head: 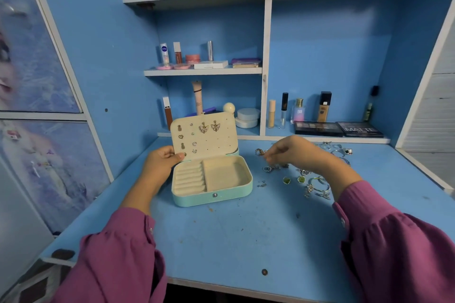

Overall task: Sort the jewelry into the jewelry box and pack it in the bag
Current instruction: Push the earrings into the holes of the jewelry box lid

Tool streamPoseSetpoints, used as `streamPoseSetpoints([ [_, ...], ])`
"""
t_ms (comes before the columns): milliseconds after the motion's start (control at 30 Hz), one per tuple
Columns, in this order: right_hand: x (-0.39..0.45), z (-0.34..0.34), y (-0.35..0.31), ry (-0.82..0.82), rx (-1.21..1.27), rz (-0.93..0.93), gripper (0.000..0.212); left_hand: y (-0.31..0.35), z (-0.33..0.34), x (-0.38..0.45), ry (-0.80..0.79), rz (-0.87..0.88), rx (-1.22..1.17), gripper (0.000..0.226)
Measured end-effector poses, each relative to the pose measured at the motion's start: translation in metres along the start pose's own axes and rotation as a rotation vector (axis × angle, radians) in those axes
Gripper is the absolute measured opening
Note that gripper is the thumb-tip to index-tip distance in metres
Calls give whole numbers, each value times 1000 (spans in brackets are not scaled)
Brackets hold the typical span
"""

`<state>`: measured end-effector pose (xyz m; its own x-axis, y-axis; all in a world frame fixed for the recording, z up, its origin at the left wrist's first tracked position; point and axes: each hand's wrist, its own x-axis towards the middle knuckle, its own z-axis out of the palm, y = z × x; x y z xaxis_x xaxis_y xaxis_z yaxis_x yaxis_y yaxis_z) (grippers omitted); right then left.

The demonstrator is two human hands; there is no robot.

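Right hand [293, 152]: fingertips drawn together and pointing down into the loose jewelry pile [295, 174] on the desk [234, 241]. They look pinched on a small piece, but which one is too small and blurred to tell. Left hand [161, 161]: thumb on the front face of the lid [204, 136], fingers curled behind its left edge, propping it upright.

The jewelry box [213, 183] is teal outside and cream inside, and sits open on the desk just left of the pile. Its ring rolls [189, 178] on the left are unfilled, and the open compartment [225, 172] on the right has nothing in it. The lid's peg panel already carries the butterfly earrings [209, 127] plus several small studs down the left side, with most holes on its right half free.

The pile is still large: green stone pieces [293, 179], hoops, and rings [337, 151] further back near the eyeshadow palettes [337, 128]. No bag is clearly seen; a bag-like thing on the top shelf is cut off by the frame, so I can't say.

My judgement is that this is the sorting step, early to middle, with earrings going onto the lid. The next move calls for lifting the picked piece clear without dragging tangled neighbours, carrying it left to the box, then lining a thin post up with a free hole while the left hand holds the lid steady. Rings would go to the rolls, bulkier bits to the compartment.
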<state>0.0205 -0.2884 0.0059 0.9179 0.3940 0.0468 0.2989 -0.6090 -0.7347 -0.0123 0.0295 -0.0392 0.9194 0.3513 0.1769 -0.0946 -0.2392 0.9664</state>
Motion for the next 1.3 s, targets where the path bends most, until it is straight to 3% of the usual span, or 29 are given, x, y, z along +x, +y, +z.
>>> streamPoseSetpoints([
  [533,-17,-34,11,-208,-355,186,16,-1,0,0,2,2,-2,11],
  [867,-8,-13,7,-83,-315,60,14,-2,0,0,2,7,-2,12],
  [1300,-24,-24,7,-27,-209,94,2,-4,1,-1,18,45,44,11],
])
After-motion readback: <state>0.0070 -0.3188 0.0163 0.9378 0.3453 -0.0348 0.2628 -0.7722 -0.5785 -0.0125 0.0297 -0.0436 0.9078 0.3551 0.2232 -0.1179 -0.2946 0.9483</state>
